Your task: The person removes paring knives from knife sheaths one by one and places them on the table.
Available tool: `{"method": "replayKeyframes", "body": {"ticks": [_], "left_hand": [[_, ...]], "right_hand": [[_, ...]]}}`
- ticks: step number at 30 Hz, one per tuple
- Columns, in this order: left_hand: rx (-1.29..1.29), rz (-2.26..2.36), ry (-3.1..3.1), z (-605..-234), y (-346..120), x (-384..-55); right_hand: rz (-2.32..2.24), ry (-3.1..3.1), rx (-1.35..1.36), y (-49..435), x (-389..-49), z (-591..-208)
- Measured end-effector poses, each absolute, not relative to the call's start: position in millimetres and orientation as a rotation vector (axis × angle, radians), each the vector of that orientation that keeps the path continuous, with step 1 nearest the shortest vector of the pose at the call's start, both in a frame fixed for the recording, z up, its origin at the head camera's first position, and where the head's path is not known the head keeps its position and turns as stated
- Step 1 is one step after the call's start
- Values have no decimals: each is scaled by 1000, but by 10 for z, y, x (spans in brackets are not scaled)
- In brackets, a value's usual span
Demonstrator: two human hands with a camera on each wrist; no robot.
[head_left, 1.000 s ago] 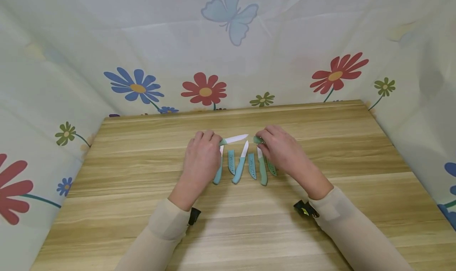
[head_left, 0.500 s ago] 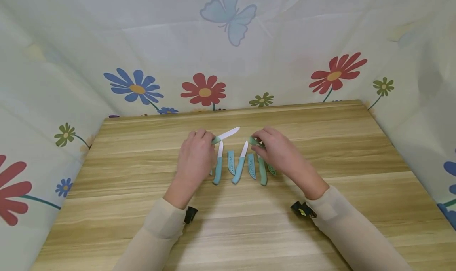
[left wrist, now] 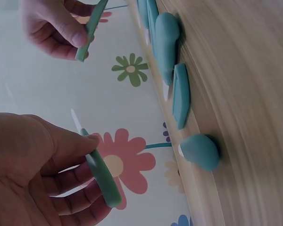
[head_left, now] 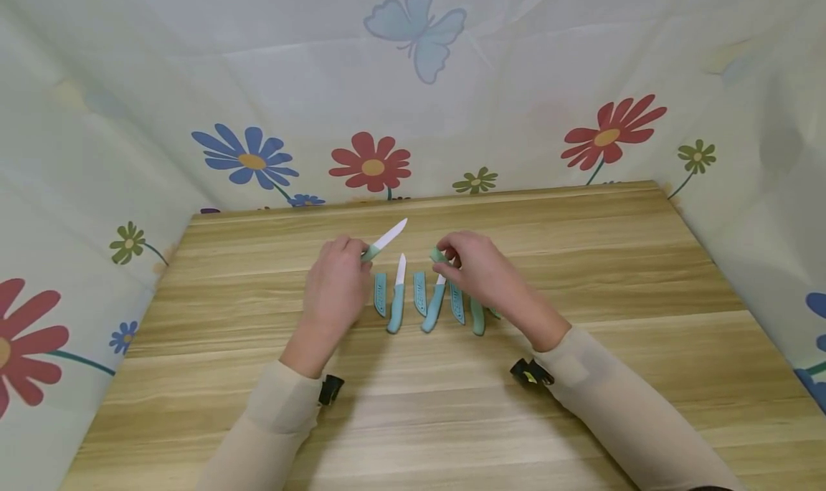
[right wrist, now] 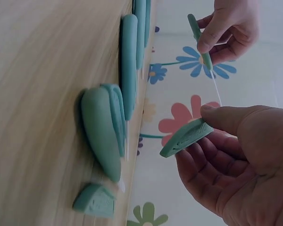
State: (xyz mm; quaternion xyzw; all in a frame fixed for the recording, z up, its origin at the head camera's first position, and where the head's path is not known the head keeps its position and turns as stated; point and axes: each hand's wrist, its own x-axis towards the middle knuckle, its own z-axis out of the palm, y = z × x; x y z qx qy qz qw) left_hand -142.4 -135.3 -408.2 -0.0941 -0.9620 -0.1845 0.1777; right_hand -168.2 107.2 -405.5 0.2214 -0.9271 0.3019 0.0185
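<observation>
My left hand [head_left: 337, 283] pinches a green-handled paring knife [left wrist: 104, 176], its white blade pointing up and to the right. In my right hand [head_left: 477, 269], thumb and fingers grip a green blade sheath [right wrist: 186, 136], apart from the knife. Both hands are raised above the table. Below them lie two blue-handled knives, one on the left [head_left: 396, 307] and one in the middle [head_left: 433, 312], with white blades pointing away. A green-handled knife [head_left: 477, 319] lies under my right hand, its blade hidden in the head view.
Between the knives lie blue sheaths: left [head_left: 380, 294], middle [head_left: 420, 294] and right [head_left: 457, 304]. A green sheath [right wrist: 95, 201] lies at the right end, mostly hidden from the head view. The wood-grain table [head_left: 413, 419] meets a flowered cloth backdrop [head_left: 310, 97] at its far edge.
Both hands have moved left, the left one taking the knife and the right one the sheath. The knife's blade has swung to point more upward. The left blue sheath has come into view.
</observation>
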Motion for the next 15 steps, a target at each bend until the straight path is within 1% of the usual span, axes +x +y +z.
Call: {"method": "replayKeyframes", "body": {"ticks": [15], "left_hand": [[-139, -566, -2763, -4109, -1607, -1423]], "right_hand": [[1139, -2954, 660, 578, -1807, -4000]]}}
